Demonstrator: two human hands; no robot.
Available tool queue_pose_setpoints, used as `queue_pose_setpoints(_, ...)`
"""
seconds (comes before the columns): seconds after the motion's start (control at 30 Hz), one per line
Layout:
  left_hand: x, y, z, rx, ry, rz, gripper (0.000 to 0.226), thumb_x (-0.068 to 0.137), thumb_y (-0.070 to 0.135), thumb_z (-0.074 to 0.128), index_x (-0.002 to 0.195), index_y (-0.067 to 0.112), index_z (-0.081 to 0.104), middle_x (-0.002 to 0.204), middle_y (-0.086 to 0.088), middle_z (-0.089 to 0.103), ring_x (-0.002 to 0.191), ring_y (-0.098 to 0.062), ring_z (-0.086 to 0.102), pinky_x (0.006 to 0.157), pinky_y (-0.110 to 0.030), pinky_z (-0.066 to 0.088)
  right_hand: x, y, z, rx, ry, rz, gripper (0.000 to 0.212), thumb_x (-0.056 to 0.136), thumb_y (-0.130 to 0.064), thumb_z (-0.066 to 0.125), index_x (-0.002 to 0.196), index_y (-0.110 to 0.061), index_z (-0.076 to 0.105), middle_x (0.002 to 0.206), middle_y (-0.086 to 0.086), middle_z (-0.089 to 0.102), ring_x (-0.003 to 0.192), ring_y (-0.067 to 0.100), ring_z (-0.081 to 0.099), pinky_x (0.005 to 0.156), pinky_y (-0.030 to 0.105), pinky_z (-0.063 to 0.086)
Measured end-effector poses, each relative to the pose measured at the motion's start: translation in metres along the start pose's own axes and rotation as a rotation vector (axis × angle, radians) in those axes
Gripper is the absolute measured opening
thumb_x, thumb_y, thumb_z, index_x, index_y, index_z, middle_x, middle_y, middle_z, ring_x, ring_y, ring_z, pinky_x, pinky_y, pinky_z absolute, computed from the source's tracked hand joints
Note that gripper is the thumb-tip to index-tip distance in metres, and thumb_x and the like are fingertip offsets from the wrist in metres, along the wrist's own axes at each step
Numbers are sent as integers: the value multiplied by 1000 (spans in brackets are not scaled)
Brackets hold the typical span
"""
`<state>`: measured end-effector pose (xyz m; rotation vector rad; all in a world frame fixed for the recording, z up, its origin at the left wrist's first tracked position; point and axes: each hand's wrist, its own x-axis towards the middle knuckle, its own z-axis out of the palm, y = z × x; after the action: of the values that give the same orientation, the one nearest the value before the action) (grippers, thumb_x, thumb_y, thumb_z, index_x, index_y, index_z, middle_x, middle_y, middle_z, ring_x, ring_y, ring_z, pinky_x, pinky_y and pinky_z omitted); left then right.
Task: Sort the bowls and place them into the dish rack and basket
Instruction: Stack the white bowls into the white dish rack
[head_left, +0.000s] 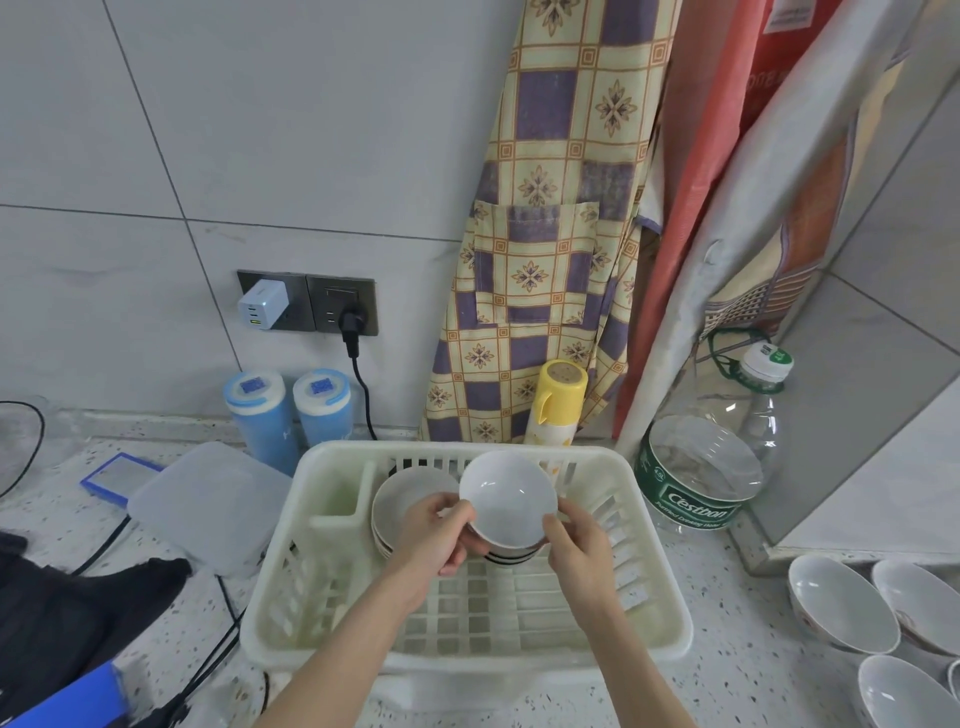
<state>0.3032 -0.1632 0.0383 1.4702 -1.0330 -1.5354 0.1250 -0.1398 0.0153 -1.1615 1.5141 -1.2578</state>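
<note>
A white bowl (508, 499) tilts toward me inside the white plastic dish rack (670, 613). My left hand (441, 535) grips its left rim and my right hand (574, 545) grips its right rim. It sits on top of other bowls with dark bands (511, 558). Beside it on the left stands a stack of white bowls (402, 493) leaning in the rack. Three more white bowls lie on the counter at the lower right (841, 603), (919, 603), (904, 691).
A cut plastic water bottle (701, 478) stands right of the rack, a yellow can (558, 400) behind it. A clear lidded box (208, 504), two blue containers (260, 415), black cables and dark cloth (67, 603) lie on the left. An apron hangs on the wall.
</note>
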Motion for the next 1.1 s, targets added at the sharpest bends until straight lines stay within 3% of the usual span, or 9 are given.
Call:
queue_pose_setpoints(0.1, 2, -4, 6, 4, 14, 53, 24, 87, 17, 58, 109, 22, 62, 66, -14, 74, 37, -13, 40, 37, -19, 31, 1, 3, -1, -73, 29, 9, 36, 85, -16, 50, 116, -26, 65, 52, -8, 58, 43, 2, 42, 43, 13, 35)
queue_pose_setpoints(0.17, 3, -12, 8, 0, 69, 145, 27, 90, 25, 62, 115, 33, 57, 66, -12, 73, 38, -11, 44, 39, -21, 37, 2, 5, -1, -110, 45, 17, 33, 89, -11, 50, 116, -26, 63, 58, -9, 66, 47, 2, 51, 45, 13, 38)
queue_pose_setpoints(0.27, 2, -23, 7, 60, 171, 306, 40, 90, 34, 67, 128, 28, 55, 74, -14, 71, 47, -7, 51, 50, -21, 45, 3, 5, -2, -146, 83, 42, 32, 90, -13, 51, 119, -20, 63, 68, -6, 72, 65, 5, 66, 54, 18, 44)
queue_pose_setpoints(0.5, -3, -28, 1, 577, 281, 669, 63, 77, 43, 78, 133, 34, 52, 114, 31, 57, 92, 4, 52, 78, -11, 41, 3, 5, -2, -192, 124, 55, 33, 90, -15, 50, 121, -19, 61, 70, -6, 73, 73, 2, 68, 55, 21, 41)
queue_pose_setpoints(0.6, -3, -30, 3, 730, 284, 754, 70, 71, 43, 83, 133, 22, 59, 115, 16, 65, 107, -8, 48, 87, -25, 42, 4, 5, -2, -215, 107, 42, 28, 89, -12, 49, 112, -17, 65, 64, -3, 72, 67, 1, 67, 51, 16, 42)
queue_pose_setpoints(0.77, -5, -27, 6, 795, 350, 782, 62, 62, 34, 92, 118, 17, 72, 83, 16, 54, 94, -27, 62, 73, -41, 54, 5, 7, -2, -229, 95, 46, 27, 89, -13, 49, 108, -20, 66, 61, -6, 71, 66, 1, 67, 51, 14, 41)
queue_pose_setpoints(0.9, 0, -33, 5, 820, 375, 760, 57, 62, 33, 92, 112, 11, 75, 94, -1, 72, 100, -29, 63, 80, -42, 51, 5, 7, 0, -239, 77, 68, 25, 89, -12, 48, 106, -17, 67, 61, -4, 70, 64, -3, 65, 49, 10, 38)
queue_pose_setpoints(1.0, 4, -36, 4, 825, 353, 704, 59, 70, 41, 85, 121, 16, 71, 108, 2, 72, 114, -22, 57, 88, -31, 36, 6, 9, 0, -251, 66, 85, 23, 90, -14, 49, 105, -18, 66, 59, -5, 69, 63, -4, 63, 52, 15, 37)
queue_pose_setpoints(1.1, 7, -37, 2, 863, 327, 651, 61, 75, 50, 78, 127, 21, 67, 116, 8, 70, 124, -14, 50, 86, -27, 24, 7, 11, 1, -264, 57, 93, 23, 90, -14, 49, 104, -16, 67, 57, -6, 68, 59, -4, 61, 49, 11, 36)
